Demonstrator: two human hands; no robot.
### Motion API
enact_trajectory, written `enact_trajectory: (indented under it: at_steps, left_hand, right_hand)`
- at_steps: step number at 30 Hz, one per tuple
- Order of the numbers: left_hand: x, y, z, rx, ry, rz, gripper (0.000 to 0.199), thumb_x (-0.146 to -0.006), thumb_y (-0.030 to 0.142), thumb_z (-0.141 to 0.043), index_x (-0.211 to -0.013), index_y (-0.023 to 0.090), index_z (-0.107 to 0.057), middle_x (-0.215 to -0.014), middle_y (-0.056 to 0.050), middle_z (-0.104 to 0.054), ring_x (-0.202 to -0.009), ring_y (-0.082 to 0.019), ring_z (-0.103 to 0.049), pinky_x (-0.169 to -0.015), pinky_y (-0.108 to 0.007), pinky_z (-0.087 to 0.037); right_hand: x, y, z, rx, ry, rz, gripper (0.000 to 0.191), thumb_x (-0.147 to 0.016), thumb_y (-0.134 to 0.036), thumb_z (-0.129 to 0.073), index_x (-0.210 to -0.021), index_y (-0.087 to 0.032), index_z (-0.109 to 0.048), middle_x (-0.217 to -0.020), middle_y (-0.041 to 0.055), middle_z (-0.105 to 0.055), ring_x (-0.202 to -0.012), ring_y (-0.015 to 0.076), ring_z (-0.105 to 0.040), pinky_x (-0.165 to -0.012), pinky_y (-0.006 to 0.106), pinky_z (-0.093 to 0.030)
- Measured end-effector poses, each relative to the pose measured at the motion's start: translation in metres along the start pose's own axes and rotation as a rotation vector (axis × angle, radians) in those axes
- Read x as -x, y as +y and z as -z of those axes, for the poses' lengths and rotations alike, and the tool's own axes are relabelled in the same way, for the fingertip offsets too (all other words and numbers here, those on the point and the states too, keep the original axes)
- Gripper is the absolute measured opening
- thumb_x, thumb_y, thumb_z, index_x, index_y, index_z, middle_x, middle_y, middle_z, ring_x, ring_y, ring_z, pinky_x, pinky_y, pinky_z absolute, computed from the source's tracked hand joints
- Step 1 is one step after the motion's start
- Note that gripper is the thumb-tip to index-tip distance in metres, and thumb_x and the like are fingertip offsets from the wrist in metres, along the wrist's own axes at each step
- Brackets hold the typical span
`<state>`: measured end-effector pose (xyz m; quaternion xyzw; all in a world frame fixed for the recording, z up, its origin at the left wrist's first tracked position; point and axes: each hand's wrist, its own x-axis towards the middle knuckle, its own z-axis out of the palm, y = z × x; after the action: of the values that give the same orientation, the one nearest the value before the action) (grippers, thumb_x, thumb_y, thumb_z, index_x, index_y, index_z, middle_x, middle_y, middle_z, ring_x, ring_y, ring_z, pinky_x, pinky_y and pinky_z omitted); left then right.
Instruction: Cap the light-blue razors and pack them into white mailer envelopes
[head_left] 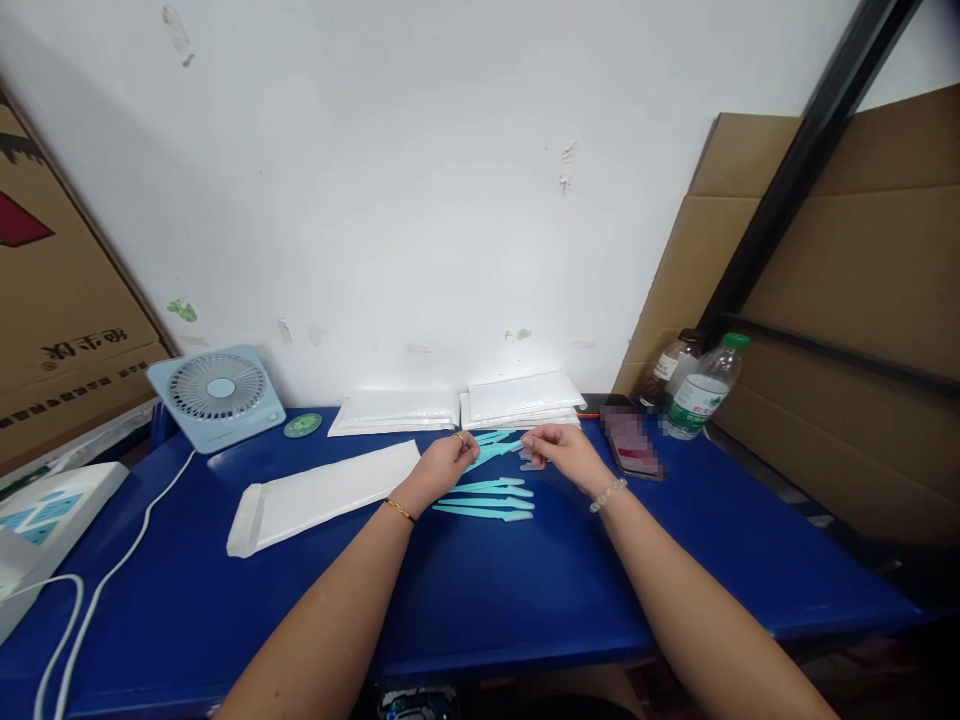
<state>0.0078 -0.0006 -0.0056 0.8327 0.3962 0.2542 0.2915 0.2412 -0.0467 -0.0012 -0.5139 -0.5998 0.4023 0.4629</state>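
Both my hands are closed, working over the middle of the blue table. My left hand (448, 462) pinches the handle of a turquoise eyebrow razor (495, 452). At that razor's other end, the fingers of my right hand (559, 450) are pinched on what looks like its clear blade cap. Behind the held razor lie more turquoise razors (491, 436), partly covered by my hands. Several more eyebrow razors (487, 503) are fanned out in front, heads to the right. Small clear caps (531, 464) rest under my right fingertips.
White padded mailers (517, 396) are stacked along the wall, and a long white mailer (322, 500) lies left. A blue fan (219, 392) and a white device (56, 530) with cables stand left. A phone (634, 440) and bottles (701, 395) are right, beside cardboard (862, 300).
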Motion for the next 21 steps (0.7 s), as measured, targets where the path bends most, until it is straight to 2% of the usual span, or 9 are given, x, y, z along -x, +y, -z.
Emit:
enact_trajectory:
  at_steps: [5,8,11,15,18,21]
  left_hand:
    - [0.003,0.008,0.0,0.051,-0.084,-0.018,0.026,-0.086,0.039,-0.043,-0.083,0.018,-0.058,-0.074,0.0,-0.063,-0.065,-0.013,-0.052,-0.058,-0.023,-0.037]
    - [0.004,0.01,0.002,0.028,-0.15,-0.007,0.031,-0.085,0.046,-0.046,-0.083,0.018,-0.061,-0.073,-0.001,-0.064,-0.066,-0.015,-0.056,-0.057,-0.023,-0.038]
    - [0.004,0.006,0.002,-0.114,-0.1,0.003,0.029,-0.083,0.045,-0.05,-0.087,0.02,-0.063,-0.078,-0.002,-0.065,-0.072,-0.017,-0.059,-0.061,-0.024,-0.04]
    - [0.003,-0.003,0.001,-0.392,0.028,0.032,0.021,-0.078,0.037,-0.059,-0.094,0.023,-0.064,-0.092,-0.003,-0.065,-0.088,-0.02,-0.059,-0.07,-0.027,-0.042]
    - [0.001,-0.007,0.0,-0.486,-0.005,0.056,0.016,-0.078,0.034,-0.059,-0.087,0.022,-0.064,-0.092,-0.004,-0.064,-0.086,-0.02,-0.06,-0.07,-0.027,-0.042]
    - [-0.001,-0.008,-0.001,-0.566,-0.032,0.032,0.016,-0.084,0.029,-0.05,-0.081,0.021,-0.063,-0.086,-0.004,-0.064,-0.078,-0.019,-0.06,-0.067,-0.027,-0.042]
  right_hand:
    - [0.002,0.001,-0.003,0.073,-0.133,-0.014,0.036,-0.076,-0.049,-0.063,-0.081,-0.014,-0.067,-0.064,0.0017,-0.064,-0.053,0.0112,-0.057,-0.05,0.022,-0.044]
    - [0.002,0.0,0.006,0.235,-0.113,0.032,0.034,-0.082,-0.046,-0.056,-0.084,-0.015,-0.069,-0.063,0.002,-0.064,-0.053,0.0117,-0.055,-0.05,0.022,-0.042]
    - [0.002,0.003,0.015,0.497,-0.035,0.126,0.023,-0.08,-0.035,-0.057,-0.082,-0.016,-0.069,-0.071,0.0032,-0.066,-0.061,0.0134,-0.057,-0.056,0.023,-0.042]
    - [0.002,0.008,0.015,0.813,-0.088,0.193,0.008,-0.071,-0.022,-0.064,-0.076,-0.017,-0.068,-0.079,0.0042,-0.065,-0.069,0.0155,-0.058,-0.064,0.025,-0.042]
    - [0.003,0.009,0.009,0.91,-0.117,0.196,0.006,-0.072,-0.018,-0.061,-0.067,-0.017,-0.064,-0.077,0.0044,-0.064,-0.066,0.0143,-0.056,-0.061,0.024,-0.04]
    - [0.003,0.008,0.007,0.867,-0.12,0.21,0.008,-0.075,-0.017,-0.057,-0.067,-0.017,-0.06,-0.076,0.0034,-0.063,-0.064,0.0131,-0.055,-0.06,0.023,-0.038]
